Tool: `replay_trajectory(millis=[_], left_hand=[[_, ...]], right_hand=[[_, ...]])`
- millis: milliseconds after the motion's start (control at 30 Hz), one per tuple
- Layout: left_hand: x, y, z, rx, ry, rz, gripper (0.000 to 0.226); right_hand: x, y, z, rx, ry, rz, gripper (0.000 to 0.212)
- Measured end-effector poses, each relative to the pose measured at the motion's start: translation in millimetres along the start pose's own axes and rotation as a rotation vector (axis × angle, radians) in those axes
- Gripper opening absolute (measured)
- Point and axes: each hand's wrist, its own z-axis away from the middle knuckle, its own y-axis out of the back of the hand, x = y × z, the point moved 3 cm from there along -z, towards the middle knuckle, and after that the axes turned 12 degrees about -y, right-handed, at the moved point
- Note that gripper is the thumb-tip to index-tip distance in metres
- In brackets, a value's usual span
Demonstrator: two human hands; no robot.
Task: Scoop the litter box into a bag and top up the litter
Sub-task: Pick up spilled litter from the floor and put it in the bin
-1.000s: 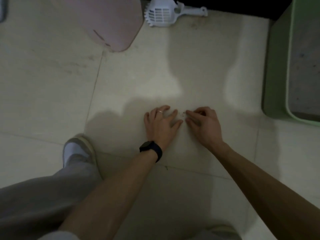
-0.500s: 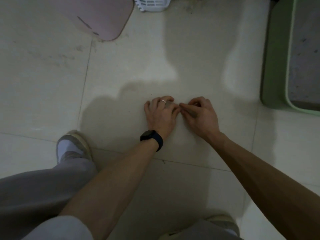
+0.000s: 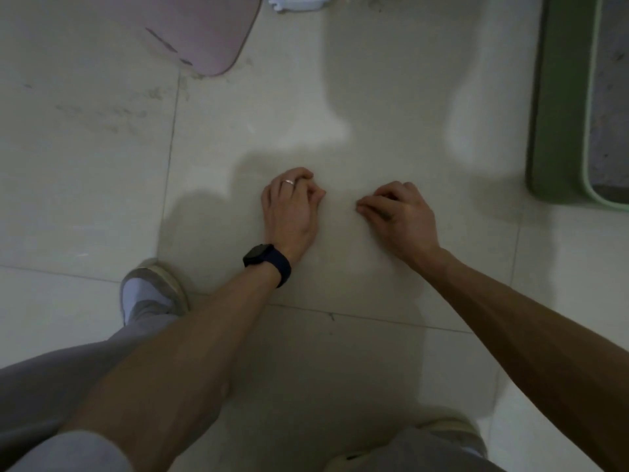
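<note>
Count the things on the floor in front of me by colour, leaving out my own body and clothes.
Pink: 1, container
White: 1, scoop
Green: 1, litter box
Total: 3

Polished tile, smooth plastic, soft cloth, down at floor level

Here are the floor tiles (image 3: 85, 172), pale and glazed with a soft sheen, smudged and gritty-looking in patches near the thin joints; over on the far side the litter box (image 3: 558, 97) shows smooth green plastic, matt on the wall with a paler rim, and the litter (image 3: 609, 97) inside looks grey and grainy; up top the pink container (image 3: 190, 25) is smooth matt plastic with a few dark scuffs, and beside it the scoop (image 3: 299, 3) is white slotted plastic; the ring (image 3: 288, 181) glints like metal, the watch strap (image 3: 282, 267) looks dark and matt, the trousers (image 3: 51, 386) are plain grey cloth, and the shoe (image 3: 153, 291) has a pale, cloth-like upper
</note>
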Motion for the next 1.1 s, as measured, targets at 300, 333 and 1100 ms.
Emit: replay_trajectory(millis=[300,333,1100], left_hand=[[19.8,27.4,-26.0,0.124,-0.034,0.064,0.014],[22.4,35.5,-29.6,0.161,-0.067,0.066,0.014],[-54.5,347.5,-229.0,0.141,-0.007,-0.096,0.039]], right_hand=[[-14.5,-11.8,-7.7,-0.005,0.245,0.244,0.022],[-15.4,-12.0,-9.0,-0.032,0.247,0.277,0.022],[-322.9,133.4,-226.2,0.166,0.060,-0.261,0.029]])
